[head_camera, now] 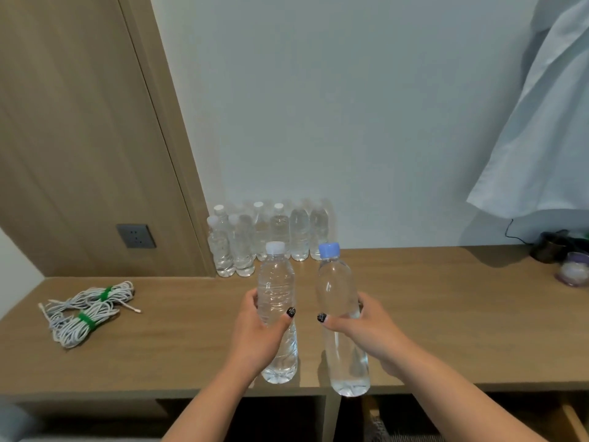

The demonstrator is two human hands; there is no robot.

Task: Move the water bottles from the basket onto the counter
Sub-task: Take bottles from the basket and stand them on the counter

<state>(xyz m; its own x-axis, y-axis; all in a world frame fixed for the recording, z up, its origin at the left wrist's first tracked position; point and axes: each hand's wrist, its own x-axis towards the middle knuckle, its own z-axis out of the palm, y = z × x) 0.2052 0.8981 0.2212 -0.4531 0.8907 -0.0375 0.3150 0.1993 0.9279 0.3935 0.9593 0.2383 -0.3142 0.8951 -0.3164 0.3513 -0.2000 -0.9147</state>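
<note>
Bottles, one in each hand, are carried above the near edge of the counter [446, 314].

Left hand [255, 333] wraps the white-capped bottle [276, 301] mid-body; right hand [366, 330] wraps the blue-capped bottle [339, 317] likewise. Full, they look weighty; thin walls flex, smooth plastic may slip. Mid-body grip suits.

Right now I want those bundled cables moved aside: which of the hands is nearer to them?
Left. The left hand, gripping a white-capped bottle, is closer to the bundled cables; the right hand is farther right.
</note>
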